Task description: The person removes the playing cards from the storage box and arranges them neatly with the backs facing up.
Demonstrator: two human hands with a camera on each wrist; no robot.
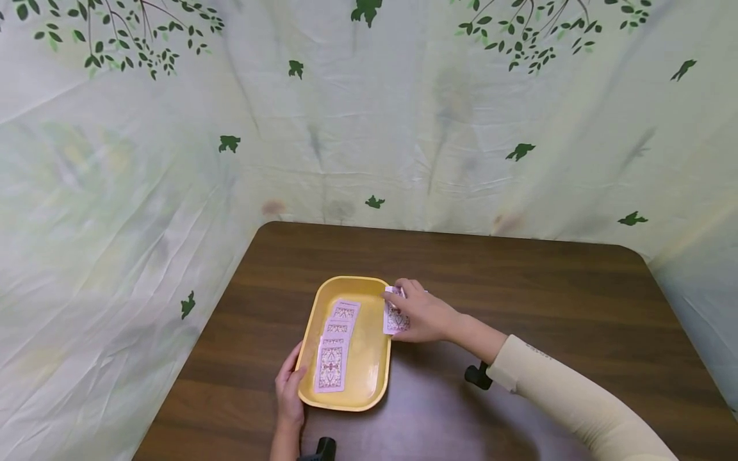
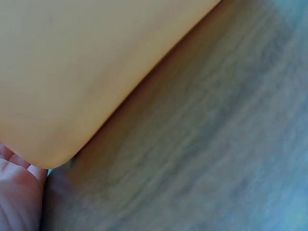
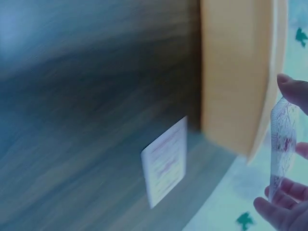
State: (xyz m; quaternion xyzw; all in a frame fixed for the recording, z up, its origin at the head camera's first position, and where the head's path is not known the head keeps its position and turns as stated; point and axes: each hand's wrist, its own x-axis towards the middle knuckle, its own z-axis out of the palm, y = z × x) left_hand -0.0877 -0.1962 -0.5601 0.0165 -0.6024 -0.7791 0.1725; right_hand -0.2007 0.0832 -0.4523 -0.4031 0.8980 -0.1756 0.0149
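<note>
A yellow tray (image 1: pixel 369 378) sits at the front middle of the table, with patterned playing cards (image 1: pixel 331 368) overlapping in a slanted column inside it. My left hand (image 1: pixel 290 387) grips the tray's lower left side, thumb at the rim. In the left wrist view part of the left palm (image 2: pixel 19 192) shows by the tray's corner (image 2: pixel 53 154). Beside the tray's right rim, my right hand (image 1: pixel 426 314) holds playing cards (image 1: pixel 394 318) between thumb and fingers. The right wrist view shows these held cards (image 3: pixel 283 139) edge-on, slightly bowed.
Another card (image 3: pixel 166 163) shows over the table beside the tray in the right wrist view; the right hand mostly hides that spot in the head view. The brown wooden table (image 1: pixel 519 288) meets a leaf-patterned cloth (image 1: pixel 403 128) behind and at the sides.
</note>
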